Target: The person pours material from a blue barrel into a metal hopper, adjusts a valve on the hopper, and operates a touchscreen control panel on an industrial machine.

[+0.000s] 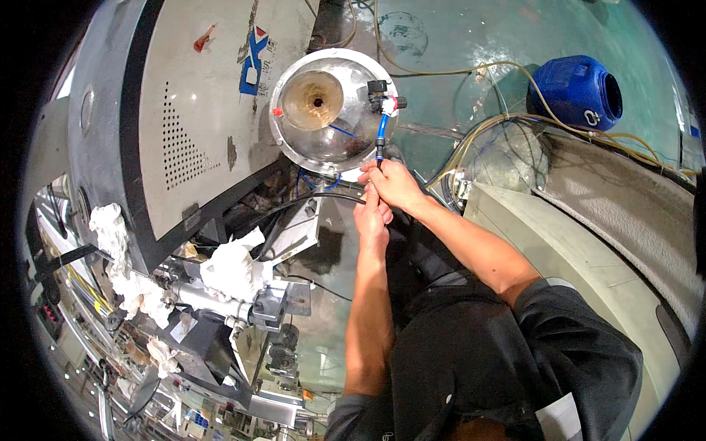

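Observation:
My left hand (373, 214) and my right hand (393, 182) are close together just below a round metal hopper (357, 147). Both are closed around the end of a black hose (318, 197), which curves in from the left; my fingers hide part of it. Just beyond my right fingers is a black connector (379, 147). From it a short blue tube (383, 126) leads up to a black valve fitting (378, 90) at the hopper's right side. Inside the hopper is a tan, stained cone (312, 101) with a dark hole.
A beige machine cabinet (198, 117) stands left of the hopper. White rags (234, 270) lie on machine parts at the lower left. A blue plastic barrel (575, 92) lies on the green floor (456, 44) at the upper right, near yellowish hoses (507, 117). A pale cover (566, 250) flanks my right arm.

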`<act>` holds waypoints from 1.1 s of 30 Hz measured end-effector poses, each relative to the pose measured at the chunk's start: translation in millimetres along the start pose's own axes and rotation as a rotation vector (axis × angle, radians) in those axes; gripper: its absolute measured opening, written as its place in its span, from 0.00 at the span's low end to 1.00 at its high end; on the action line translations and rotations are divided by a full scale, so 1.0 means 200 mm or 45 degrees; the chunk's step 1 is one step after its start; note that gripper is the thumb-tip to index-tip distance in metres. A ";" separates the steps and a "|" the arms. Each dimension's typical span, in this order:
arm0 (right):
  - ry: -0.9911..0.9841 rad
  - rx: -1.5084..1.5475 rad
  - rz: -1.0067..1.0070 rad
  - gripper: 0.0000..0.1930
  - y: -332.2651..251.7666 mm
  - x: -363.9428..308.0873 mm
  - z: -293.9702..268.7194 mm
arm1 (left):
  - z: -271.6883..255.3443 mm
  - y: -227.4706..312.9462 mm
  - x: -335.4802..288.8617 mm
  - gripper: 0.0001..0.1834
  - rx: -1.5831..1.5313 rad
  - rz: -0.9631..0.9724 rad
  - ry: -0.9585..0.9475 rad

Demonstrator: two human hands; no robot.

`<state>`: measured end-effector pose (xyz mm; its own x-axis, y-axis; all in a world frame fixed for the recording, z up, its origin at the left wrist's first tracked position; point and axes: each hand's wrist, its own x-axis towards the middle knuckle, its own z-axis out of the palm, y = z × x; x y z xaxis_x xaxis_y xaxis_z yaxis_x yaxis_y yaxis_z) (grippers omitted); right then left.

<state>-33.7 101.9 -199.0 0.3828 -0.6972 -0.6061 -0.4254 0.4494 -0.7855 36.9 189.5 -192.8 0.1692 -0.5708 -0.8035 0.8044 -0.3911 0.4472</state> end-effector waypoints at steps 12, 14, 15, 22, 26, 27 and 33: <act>0.003 -0.052 0.003 0.18 -0.05 -0.07 0.02 | -0.03 -0.03 -0.06 0.15 -0.081 0.070 -0.049; 0.000 -0.022 0.020 0.18 -0.06 -0.06 0.02 | -0.02 -0.02 -0.05 0.15 -0.085 0.059 -0.036; -0.001 0.002 0.026 0.19 -0.04 -0.05 0.01 | -0.02 -0.02 -0.05 0.15 -0.086 0.055 -0.031; -0.065 0.065 0.086 0.19 -0.09 -0.06 0.00 | -0.01 -0.05 -0.04 0.15 -0.118 0.103 -0.016; -0.057 0.074 0.073 0.19 -0.07 -0.06 -0.01 | -0.01 -0.05 -0.04 0.15 -0.131 0.101 -0.052; -0.082 0.004 0.036 0.19 -0.06 -0.06 -0.02 | -0.01 -0.06 -0.05 0.14 -0.128 0.102 -0.060; -0.205 -0.112 -0.005 0.20 -0.08 -0.02 -0.06 | 0.01 -0.06 -0.05 0.13 -0.202 0.056 0.004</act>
<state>-38.5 92.0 -182.9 0.5076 -0.5973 -0.6209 -0.4911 0.3915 -0.7782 24.8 198.5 -189.6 0.2080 -0.5823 -0.7859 0.8761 -0.2465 0.4144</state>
